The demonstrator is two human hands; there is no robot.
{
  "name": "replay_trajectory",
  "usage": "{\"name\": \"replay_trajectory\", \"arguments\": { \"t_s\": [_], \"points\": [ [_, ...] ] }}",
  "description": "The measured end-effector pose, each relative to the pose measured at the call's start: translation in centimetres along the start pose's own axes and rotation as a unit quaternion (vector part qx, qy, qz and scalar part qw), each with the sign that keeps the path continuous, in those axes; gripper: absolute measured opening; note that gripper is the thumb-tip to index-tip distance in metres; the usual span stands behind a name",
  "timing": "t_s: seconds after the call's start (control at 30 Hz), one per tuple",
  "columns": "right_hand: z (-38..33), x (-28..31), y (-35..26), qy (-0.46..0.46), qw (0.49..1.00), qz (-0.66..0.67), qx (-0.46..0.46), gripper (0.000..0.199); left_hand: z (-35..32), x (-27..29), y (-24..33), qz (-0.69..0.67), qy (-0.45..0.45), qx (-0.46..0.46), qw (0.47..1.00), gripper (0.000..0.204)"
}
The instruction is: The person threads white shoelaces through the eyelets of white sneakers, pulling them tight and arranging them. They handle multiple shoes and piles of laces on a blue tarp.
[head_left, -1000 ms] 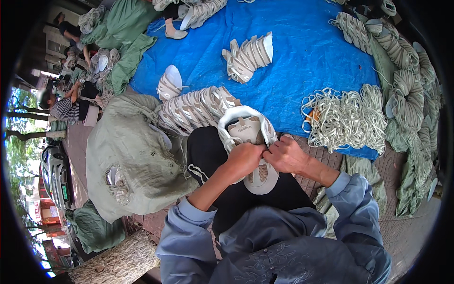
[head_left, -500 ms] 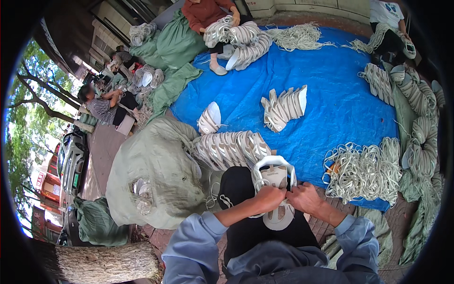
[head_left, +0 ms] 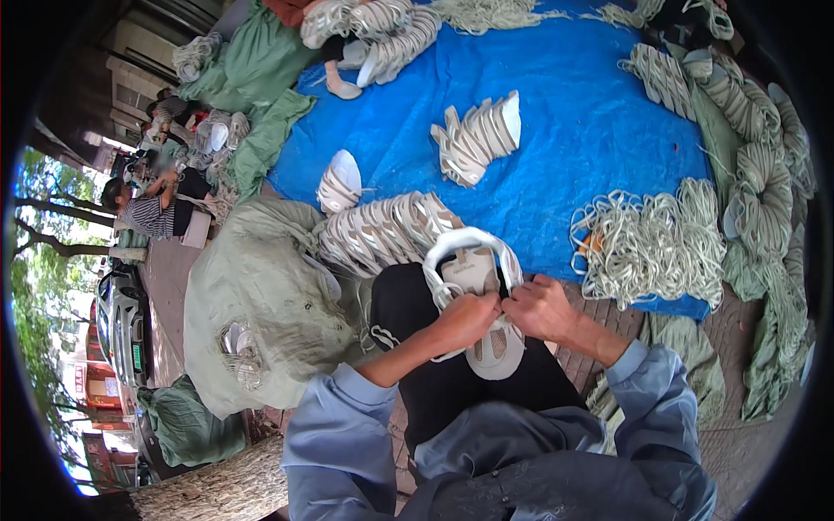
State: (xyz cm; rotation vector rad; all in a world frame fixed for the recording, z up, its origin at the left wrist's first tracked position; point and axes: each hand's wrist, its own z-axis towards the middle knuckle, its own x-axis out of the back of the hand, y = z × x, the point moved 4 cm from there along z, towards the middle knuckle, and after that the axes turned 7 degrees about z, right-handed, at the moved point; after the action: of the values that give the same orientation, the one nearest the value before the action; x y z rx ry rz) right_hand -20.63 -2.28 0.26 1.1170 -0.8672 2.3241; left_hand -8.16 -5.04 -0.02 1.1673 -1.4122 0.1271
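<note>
At the left of the frame a green sack (head_left: 261,304) bulges, its contents hidden. At centre, the left hand (head_left: 466,319) pinches the pale sandal (head_left: 476,300) on the lap, covering its middle; the right hand (head_left: 540,307) grips its right edge, fingertips hidden. Right of them, a tangle of straps (head_left: 651,239) lies on the blue tarp (head_left: 599,113).

Matt pale rubbery sandal (head_left: 476,300); glossy blue plastic tarp (head_left: 599,130); coarse green cloth sack (head_left: 261,304)
</note>
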Motion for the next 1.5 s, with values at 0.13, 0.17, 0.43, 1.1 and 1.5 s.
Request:
{"name": "replay_trajectory", "arguments": {
  "t_s": [0.13, 0.17, 0.43, 1.1, 1.5],
  "points": [
    [0.1, -0.4, -0.2, 0.0, 1.0, 0.019, -0.007, 0.004, -0.8, 0.6, 0.0, -0.025, 0.01, 0.013, 1.0, 0.013],
    [0.3, -0.4, -0.1, 0.002, 1.0, 0.013, 0.003, 0.004, -0.4, 0.4, -0.3, 0.045, -0.014, -0.008, 0.999, 0.012],
    [-0.2, -0.7, 0.4, 0.057, 0.998, 0.016, -0.007, 0.014, 0.5, 0.2, -0.4, 0.099, -0.02, -0.032, 0.994, 0.013],
    [0.6, -0.3, 0.0, -0.004, 0.999, 0.021, 0.034, 0.009, 0.1, 1.2, -0.7, 0.027, -0.083, 0.053, 0.995, 0.011],
    [0.4, -0.5, 0.9, 0.014, 0.998, 0.058, 0.001, 0.009, -0.2, 0.7, -0.4, -0.269, -0.086, 0.216, 0.934, 0.016]
  ]
}}
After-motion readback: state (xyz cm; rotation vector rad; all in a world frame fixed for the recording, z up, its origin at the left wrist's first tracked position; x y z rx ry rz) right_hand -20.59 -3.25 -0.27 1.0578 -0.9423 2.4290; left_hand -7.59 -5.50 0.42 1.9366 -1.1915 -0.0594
